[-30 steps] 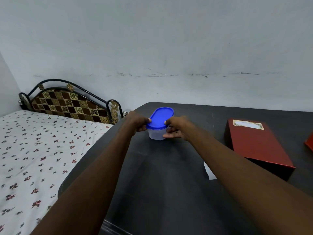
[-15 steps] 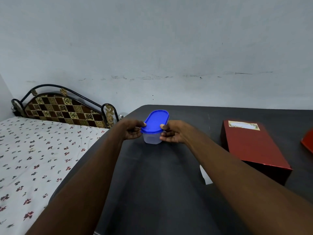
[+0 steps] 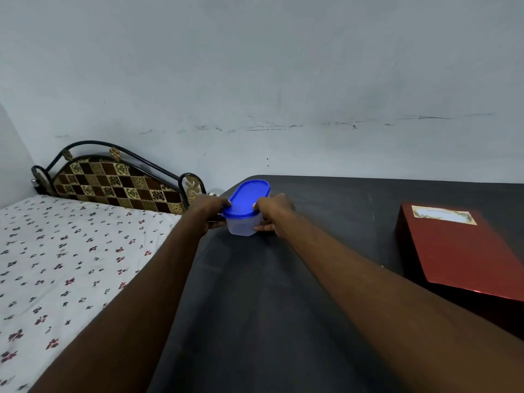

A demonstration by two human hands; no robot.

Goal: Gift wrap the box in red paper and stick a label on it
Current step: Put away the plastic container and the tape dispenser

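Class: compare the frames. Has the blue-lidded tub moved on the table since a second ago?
Cannot tell. The tub sits between both hands near the table's far left corner in every frame; small shifts match the camera's own movement.

Open dark table (image 3: pixel 255 321) between both forearms; red wrapped box (image 3: pixel 459 251) rightward.

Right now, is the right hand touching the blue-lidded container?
Touching. The head view shows the right hand with its thumb on the blue lid's edge and its fingers against the clear container wall.
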